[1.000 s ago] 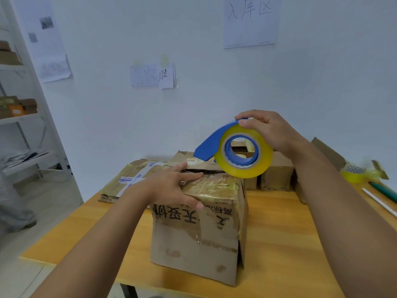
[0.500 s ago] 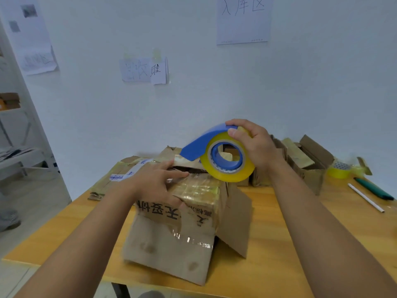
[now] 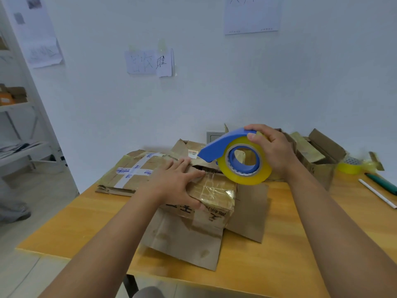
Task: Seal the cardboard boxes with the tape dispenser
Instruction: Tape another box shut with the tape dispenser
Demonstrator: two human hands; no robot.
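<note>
A worn cardboard box (image 3: 193, 233) with old tape on its top stands at the table's front, its side flaps splayed outward. My left hand (image 3: 176, 181) presses flat on the box top, fingers straight, thumb over the front edge. My right hand (image 3: 272, 151) grips a blue tape dispenser (image 3: 238, 155) loaded with a yellowish tape roll, held just above the box's far right corner. The dispenser's blue nose points left over the gap between the top flaps.
A flattened box (image 3: 133, 171) with white tape lies at the back left. Open boxes (image 3: 315, 155) stand at the back right. A spare tape roll (image 3: 350, 165), a green pen (image 3: 382, 183) and a white stick (image 3: 376, 193) lie on the wooden table (image 3: 71, 222)'s right side. Shelving stands at far left.
The box has sagged lower and its side flaps have splayed out. My right hand has brought the dispenser down toward the box top. My left hand stays pressed on the top.
</note>
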